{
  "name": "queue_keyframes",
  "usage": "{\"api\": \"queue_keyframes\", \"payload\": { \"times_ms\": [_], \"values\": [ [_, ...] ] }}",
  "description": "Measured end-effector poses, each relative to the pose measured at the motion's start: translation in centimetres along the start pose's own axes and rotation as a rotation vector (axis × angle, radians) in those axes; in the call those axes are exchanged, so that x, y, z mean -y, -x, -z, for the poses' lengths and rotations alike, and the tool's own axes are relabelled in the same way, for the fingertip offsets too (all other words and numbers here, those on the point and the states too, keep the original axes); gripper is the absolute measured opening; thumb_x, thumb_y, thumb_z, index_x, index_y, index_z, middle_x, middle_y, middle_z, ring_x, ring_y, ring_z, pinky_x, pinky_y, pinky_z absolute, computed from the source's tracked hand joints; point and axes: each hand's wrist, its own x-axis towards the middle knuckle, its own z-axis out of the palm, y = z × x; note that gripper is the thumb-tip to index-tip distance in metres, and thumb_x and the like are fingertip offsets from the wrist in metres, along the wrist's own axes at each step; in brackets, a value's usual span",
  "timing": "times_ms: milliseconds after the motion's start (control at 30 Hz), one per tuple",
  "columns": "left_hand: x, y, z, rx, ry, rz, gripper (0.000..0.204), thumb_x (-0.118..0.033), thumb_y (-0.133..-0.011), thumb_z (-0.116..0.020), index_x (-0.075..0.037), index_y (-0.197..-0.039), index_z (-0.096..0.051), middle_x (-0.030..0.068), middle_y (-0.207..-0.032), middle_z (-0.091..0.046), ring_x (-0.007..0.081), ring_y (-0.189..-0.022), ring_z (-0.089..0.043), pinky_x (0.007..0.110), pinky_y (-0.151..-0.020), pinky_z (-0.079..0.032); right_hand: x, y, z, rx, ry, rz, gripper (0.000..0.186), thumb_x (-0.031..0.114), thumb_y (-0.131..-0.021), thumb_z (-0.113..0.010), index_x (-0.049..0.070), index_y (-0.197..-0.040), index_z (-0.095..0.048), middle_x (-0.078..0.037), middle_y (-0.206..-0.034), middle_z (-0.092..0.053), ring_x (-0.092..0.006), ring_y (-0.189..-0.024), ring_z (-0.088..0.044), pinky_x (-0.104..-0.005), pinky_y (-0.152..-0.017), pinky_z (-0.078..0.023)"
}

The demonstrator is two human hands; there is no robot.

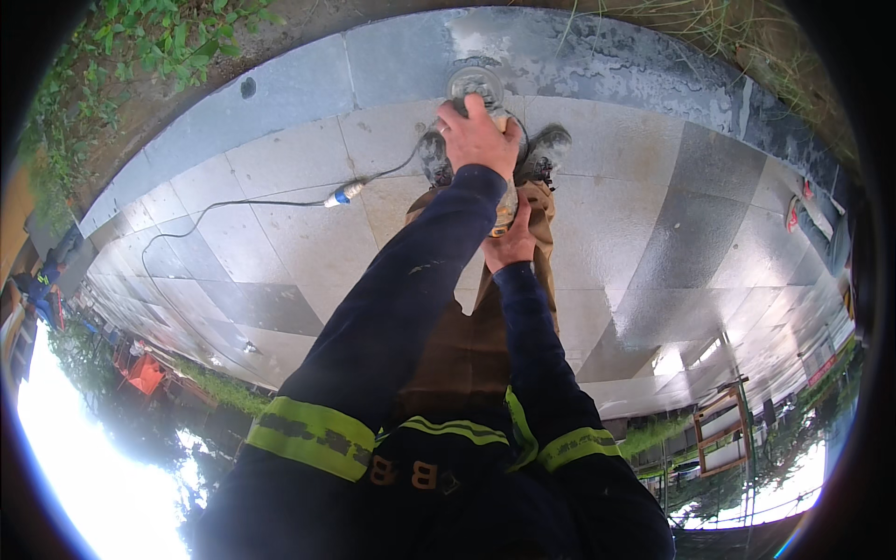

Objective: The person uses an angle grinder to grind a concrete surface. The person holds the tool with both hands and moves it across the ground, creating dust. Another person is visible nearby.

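Observation:
An angle grinder (507, 207) lies lengthwise in front of me, its round head (475, 82) over the grey stone edging. My left hand (480, 138) is closed over the front of the tool, just behind the head. Further back, my right hand (513, 243) grips the rear of its body. Parts of the tool are hidden under my fingers. Whether the disc spins cannot be made out. Wet-looking pale patches mark the stone edging (401, 67) around the head.
A dark cable (252, 201) with a white and blue plug connector (343, 193) runs left over the paving slabs (289, 177). My dark shoes (549, 147) flank the grinder. Plants (177, 42) border the edging. Other people are at the far left (42, 285) and right (823, 224).

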Motion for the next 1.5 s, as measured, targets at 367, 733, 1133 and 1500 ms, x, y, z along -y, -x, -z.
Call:
{"api": "queue_keyframes", "payload": {
  "times_ms": [367, 733, 1133, 1500],
  "values": [
    [1.0, 0.3, 0.3, -0.003, -0.011, -0.01, 0.056, -0.026, -0.074, -0.077, -0.003, -0.113, -0.045, 0.0292, -0.118, -0.042, 0.0516, -0.104, -0.05, 0.053, -0.086, -0.046, 0.1, 0.6, -0.6, -0.001, -0.041, -0.007, 0.086, 0.007, -0.071, -0.069, 0.022, -0.145, -0.027, -0.023, -0.106, -0.067, -0.0442, -0.098, -0.064, -0.0479, -0.085, -0.053],
    [0.6, 0.3, -0.1, 0.02, -0.006, -0.06, 0.058, -0.027, -0.074, -0.078, -0.004, -0.114, -0.044, 0.0285, -0.119, -0.041, 0.0519, -0.105, -0.05, 0.055, -0.085, -0.047, -0.7, -0.1, -1.2, -0.019, -0.137, 0.041, 0.086, 0.009, -0.071, -0.071, 0.023, -0.145, -0.027, -0.021, -0.107, -0.068, -0.0426, -0.099, -0.065, -0.0466, -0.085, -0.054],
    [1.0, -1.1, 0.1, -0.052, 0.007, -0.041, 0.059, -0.027, -0.073, -0.078, -0.004, -0.116, -0.045, 0.028, -0.118, -0.042, 0.0516, -0.102, -0.051, 0.054, -0.086, -0.048, 1.0, -0.9, -0.9, -0.015, -0.072, 0.064, 0.084, 0.007, -0.07, -0.066, 0.022, -0.144, -0.028, -0.023, -0.103, -0.068, -0.0447, -0.098, -0.064, -0.0487, -0.085, -0.053],
    [1.9, -1.0, 0.2, -0.063, 0.013, -0.062, 0.058, -0.027, -0.072, -0.078, -0.004, -0.114, -0.045, 0.0286, -0.117, -0.043, 0.0514, -0.103, -0.05, 0.054, -0.085, -0.047, 1.2, -0.2, -1.5, -0.025, -0.062, 0.077, 0.083, 0.006, -0.071, -0.065, 0.021, -0.144, -0.027, -0.022, -0.105, -0.068, -0.0443, -0.098, -0.064, -0.0482, -0.085, -0.053]
  ]
}}
